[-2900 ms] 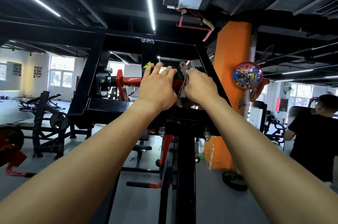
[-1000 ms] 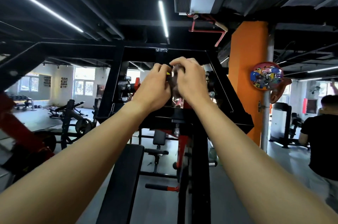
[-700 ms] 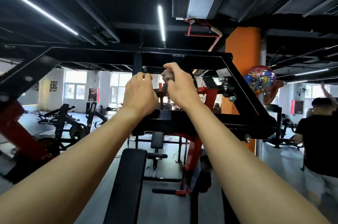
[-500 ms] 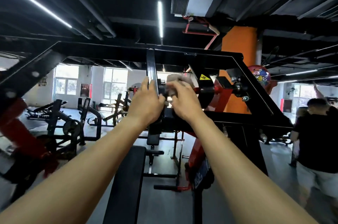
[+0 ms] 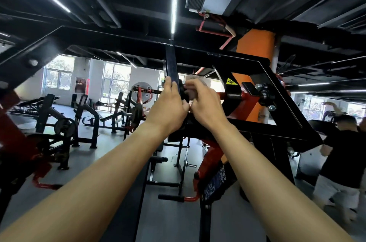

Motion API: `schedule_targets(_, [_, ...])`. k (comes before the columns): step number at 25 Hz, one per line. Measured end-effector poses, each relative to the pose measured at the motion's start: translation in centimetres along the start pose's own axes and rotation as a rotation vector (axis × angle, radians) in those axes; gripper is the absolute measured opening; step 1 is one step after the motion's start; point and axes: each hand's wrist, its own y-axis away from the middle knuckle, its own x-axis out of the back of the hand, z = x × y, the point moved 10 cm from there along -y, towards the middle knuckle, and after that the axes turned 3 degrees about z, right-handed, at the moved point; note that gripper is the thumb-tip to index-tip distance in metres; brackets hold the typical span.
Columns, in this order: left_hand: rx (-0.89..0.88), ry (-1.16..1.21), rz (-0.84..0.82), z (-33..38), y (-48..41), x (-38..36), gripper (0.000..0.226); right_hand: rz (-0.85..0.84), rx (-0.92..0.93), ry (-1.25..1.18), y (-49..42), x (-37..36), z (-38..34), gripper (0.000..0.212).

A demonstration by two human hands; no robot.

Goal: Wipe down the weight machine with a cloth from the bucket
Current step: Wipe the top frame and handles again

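- L hand [image 5: 170,107]: fingers wrapped on machine upright [image 5: 172,63], centre; steadies.
- R hand [image 5: 207,109]: fingers clamped on cloth [image 5: 195,80], just right of upright, near red pivot [image 5: 246,100].
- Judgement: bunch cloth tight, rub round joint w/ firm press.

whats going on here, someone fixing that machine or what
Not fixing, cleaning. A person is reaching up to a black and red weight machine in a gym. Their right hand holds a greyish cloth bunched against the machine's red pivot, beside its upright bar. Their left hand grips that bar. Another person in a black shirt stands off to the right.
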Motion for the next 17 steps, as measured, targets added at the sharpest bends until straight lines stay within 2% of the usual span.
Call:
schedule_targets(2, [-0.007, -0.014, 0.013, -0.1, 0.0, 0.0, 0.067, 0.025, -0.043, -0.086, -1.0, 0.4, 0.9, 0.063])
schedule_targets(6, [0.003, -0.013, 0.011, -0.3, 0.0, -0.1, 0.067, 0.037, -0.140, -0.169, -3.7, -0.9, 0.8, 0.051])
schedule_targets(10, [0.009, -0.014, 0.013, -0.4, -0.1, -0.1, 0.063, 0.034, -0.072, -0.063, -3.2, -0.4, 0.3, 0.037])
schedule_targets(17, [-0.008, 0.013, 0.014, -0.4, -0.1, -0.1, 0.060, -0.138, -0.096, 0.140, -4.9, -2.8, 0.7, 0.036])
